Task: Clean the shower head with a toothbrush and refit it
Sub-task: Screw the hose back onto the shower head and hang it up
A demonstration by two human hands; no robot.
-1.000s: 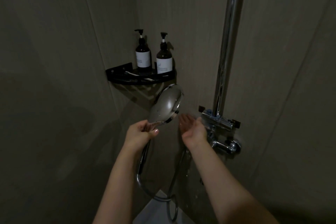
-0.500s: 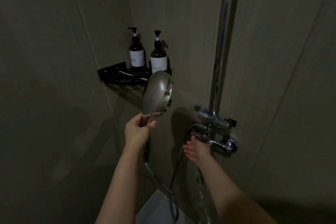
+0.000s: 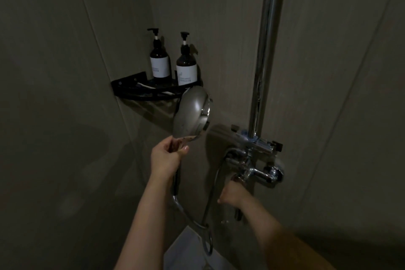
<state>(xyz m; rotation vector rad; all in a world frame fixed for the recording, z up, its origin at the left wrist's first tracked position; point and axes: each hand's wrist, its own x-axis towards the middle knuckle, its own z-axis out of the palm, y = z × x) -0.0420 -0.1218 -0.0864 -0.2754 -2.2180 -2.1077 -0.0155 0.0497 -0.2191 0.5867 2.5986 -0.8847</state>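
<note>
Head view: your left hand (image 3: 165,158) grips the shower head (image 3: 192,114) handle, right hand (image 3: 233,193) curled at the tap (image 3: 258,173), 5 o'clock; turn gently, aim spray down.

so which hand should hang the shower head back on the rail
Left. The left hand already grips the shower head by its handle, beside the rail. The right hand is low, under the tap.

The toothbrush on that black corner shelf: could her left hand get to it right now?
Probably not at once. The left hand grips the shower head by its handle, so it is occupied. The pale toothbrush lies open on the corner shelf, just above, with nothing blocking the way.
</note>
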